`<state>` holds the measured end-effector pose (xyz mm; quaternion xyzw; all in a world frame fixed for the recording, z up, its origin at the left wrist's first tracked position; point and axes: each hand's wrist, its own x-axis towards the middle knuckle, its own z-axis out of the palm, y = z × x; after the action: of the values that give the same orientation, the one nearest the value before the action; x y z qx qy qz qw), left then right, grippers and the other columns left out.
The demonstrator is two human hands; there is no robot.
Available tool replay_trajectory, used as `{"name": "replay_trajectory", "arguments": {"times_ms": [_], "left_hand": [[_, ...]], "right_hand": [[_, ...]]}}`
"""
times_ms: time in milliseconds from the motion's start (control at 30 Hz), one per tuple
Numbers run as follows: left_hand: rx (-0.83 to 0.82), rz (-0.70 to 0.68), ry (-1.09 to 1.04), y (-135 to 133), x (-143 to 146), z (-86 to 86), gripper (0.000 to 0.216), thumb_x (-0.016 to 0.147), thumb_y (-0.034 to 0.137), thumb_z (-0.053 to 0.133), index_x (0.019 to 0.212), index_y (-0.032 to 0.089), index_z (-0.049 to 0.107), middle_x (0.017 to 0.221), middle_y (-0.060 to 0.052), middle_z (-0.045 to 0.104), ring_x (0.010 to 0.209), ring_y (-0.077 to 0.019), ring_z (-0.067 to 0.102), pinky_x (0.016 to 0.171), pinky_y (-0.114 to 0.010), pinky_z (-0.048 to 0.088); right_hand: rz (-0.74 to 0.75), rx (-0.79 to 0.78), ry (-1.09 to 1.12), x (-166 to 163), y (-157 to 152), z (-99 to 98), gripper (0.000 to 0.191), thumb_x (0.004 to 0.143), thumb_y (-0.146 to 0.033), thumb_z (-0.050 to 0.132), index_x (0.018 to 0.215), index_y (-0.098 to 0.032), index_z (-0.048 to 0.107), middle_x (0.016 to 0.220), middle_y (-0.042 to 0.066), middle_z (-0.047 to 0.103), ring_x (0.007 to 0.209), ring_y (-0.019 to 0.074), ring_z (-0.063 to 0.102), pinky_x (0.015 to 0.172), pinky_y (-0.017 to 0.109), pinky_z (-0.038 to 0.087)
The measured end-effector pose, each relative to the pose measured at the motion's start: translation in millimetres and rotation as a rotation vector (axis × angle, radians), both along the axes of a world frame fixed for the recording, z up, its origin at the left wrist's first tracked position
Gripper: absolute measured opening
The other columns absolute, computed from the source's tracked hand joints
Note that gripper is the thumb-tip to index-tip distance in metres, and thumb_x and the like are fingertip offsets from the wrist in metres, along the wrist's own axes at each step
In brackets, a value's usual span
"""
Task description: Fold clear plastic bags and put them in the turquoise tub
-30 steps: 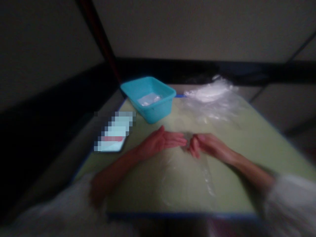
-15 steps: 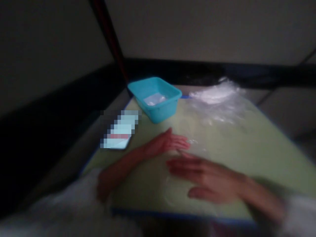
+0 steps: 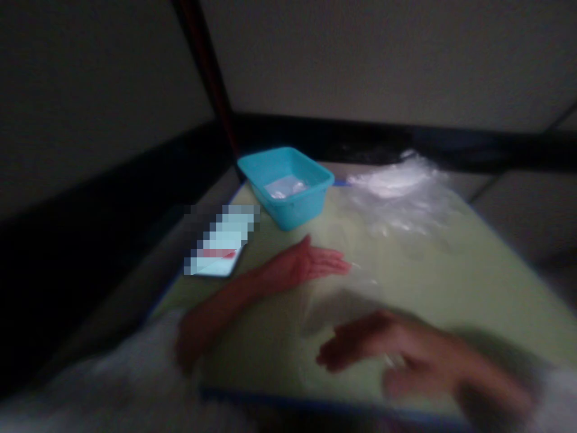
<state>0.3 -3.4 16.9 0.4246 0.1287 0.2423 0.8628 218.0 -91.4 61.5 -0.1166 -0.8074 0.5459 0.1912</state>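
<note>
Clear film [image 3: 333,294] apparently runs twelve-to-six; flat-palmed left hand [image 3: 311,263], nearer, at eleven; loosely bent right hand [image 3: 387,346] at four; neither visibly grips anything.

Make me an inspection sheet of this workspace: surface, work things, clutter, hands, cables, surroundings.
Surface: yellow-green table with blue edging.
Work things: clear plastic film on the table near the hands; outline hard to trace.
Clutter: turquoise basin holding whitish, shiny contents; heap of clear plastic at far right; lit screen, partly pixelated, at left.
Hands: left hand open, fingers extended towards the film; right hand nearer the front edge, thumb apart from the fingers, contact with the film unclear.
Cables: nothing seen.
Surroundings: dim light, greyish wall, dark band behind the table.
</note>
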Motion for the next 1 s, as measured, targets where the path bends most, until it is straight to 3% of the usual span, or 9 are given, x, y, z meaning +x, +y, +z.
{"name": "replay_trajectory", "arguments": {"times_ms": [100, 167, 233, 367, 533, 800, 933, 1000], "left_hand": [[-0.02, 0.005, -0.087, -2, -3, 8.7, 0.062, 0.096, 0.051, 0.024, 0.116, 0.004, 0.061, 0.122, -0.018, 0.06, 0.121, -0.0273, 0.051, 0.108, -0.042, 0.022], [-0.02, 0.004, -0.087, -2, -5, 8.6, 0.063, 0.095, 0.053, 0.025, 0.117, 0.005, 0.061, 0.123, -0.018, 0.059, 0.122, -0.0279, 0.049, 0.108, -0.042, 0.021], [-0.009, -0.021, -0.029, -1, -5, 2.6, 0.063, 0.095, 0.054, 0.027, 0.118, 0.005, 0.06, 0.123, -0.018, 0.06, 0.121, -0.0281, 0.05, 0.108, -0.042, 0.021], [0.028, -0.035, 0.107, 3, -3, -11.4, 0.058, 0.093, 0.051, 0.035, 0.116, 0.005, 0.06, 0.121, -0.02, 0.061, 0.119, -0.0282, 0.052, 0.108, -0.043, 0.021], [0.043, 0.016, 0.055, 3, -1, -9.0, 0.056, 0.094, 0.051, 0.036, 0.114, 0.006, 0.061, 0.119, -0.018, 0.062, 0.117, -0.0277, 0.053, 0.106, -0.044, 0.023], [0.062, 0.051, 0.14, -1, -1, -9.6, 0.045, 0.093, 0.043, 0.045, 0.109, 0.006, 0.064, 0.112, -0.018, 0.066, 0.107, -0.0259, 0.059, 0.103, -0.042, 0.03], [0.064, 0.029, 0.154, 0, -1, -8.1, 0.047, 0.093, 0.044, 0.043, 0.109, 0.006, 0.064, 0.111, -0.018, 0.066, 0.108, -0.0262, 0.059, 0.104, -0.042, 0.03], [0.066, 0.026, 0.163, 0, -2, -6.9, 0.047, 0.094, 0.043, 0.04, 0.109, 0.006, 0.064, 0.111, -0.017, 0.066, 0.109, -0.0263, 0.059, 0.105, -0.043, 0.029]], "right_hand": [[-0.306, -0.245, 0.22, 13, 21, -11.9, 0.044, 0.095, -0.049, 0.036, 0.106, -0.019, 0.067, 0.11, 0.01, 0.068, 0.107, 0.0204, 0.06, 0.096, 0.038, 0.042], [-0.387, -0.386, 0.353, 18, 33, -21.0, 0.048, 0.094, -0.053, 0.036, 0.095, -0.018, 0.069, 0.1, 0.009, 0.071, 0.1, 0.0215, 0.063, 0.091, 0.039, 0.046], [-0.413, -0.45, 0.391, 20, 42, -28.9, 0.049, 0.091, -0.056, 0.04, 0.089, -0.017, 0.069, 0.093, 0.009, 0.071, 0.094, 0.0212, 0.065, 0.087, 0.038, 0.047], [-0.41, -0.458, 0.253, 19, 50, -37.7, 0.049, 0.092, -0.053, 0.043, 0.089, -0.012, 0.07, 0.087, 0.011, 0.071, 0.084, 0.0185, 0.066, 0.082, 0.034, 0.048], [-0.391, -0.462, 0.303, 18, 48, -35.6, 0.055, 0.091, -0.058, 0.039, 0.097, -0.012, 0.069, 0.092, 0.012, 0.07, 0.089, 0.0202, 0.064, 0.084, 0.037, 0.047], [-0.391, -0.2, 0.023, 12, 43, -29.0, 0.052, 0.096, -0.05, 0.034, 0.088, -0.013, 0.069, 0.083, 0.008, 0.068, 0.084, 0.0177, 0.063, 0.085, 0.038, 0.047], [-0.404, -0.065, 0.006, 13, 38, -23.7, 0.032, 0.092, -0.039, 0.049, 0.084, -0.014, 0.066, 0.078, 0.005, 0.065, 0.074, 0.0149, 0.061, 0.071, 0.03, 0.049], [-0.342, 0.05, -0.031, 13, 31, -15.3, 0.019, 0.087, -0.031, 0.059, 0.08, -0.014, 0.065, 0.074, 0.003, 0.062, 0.068, 0.0128, 0.057, 0.063, 0.026, 0.046]]}}
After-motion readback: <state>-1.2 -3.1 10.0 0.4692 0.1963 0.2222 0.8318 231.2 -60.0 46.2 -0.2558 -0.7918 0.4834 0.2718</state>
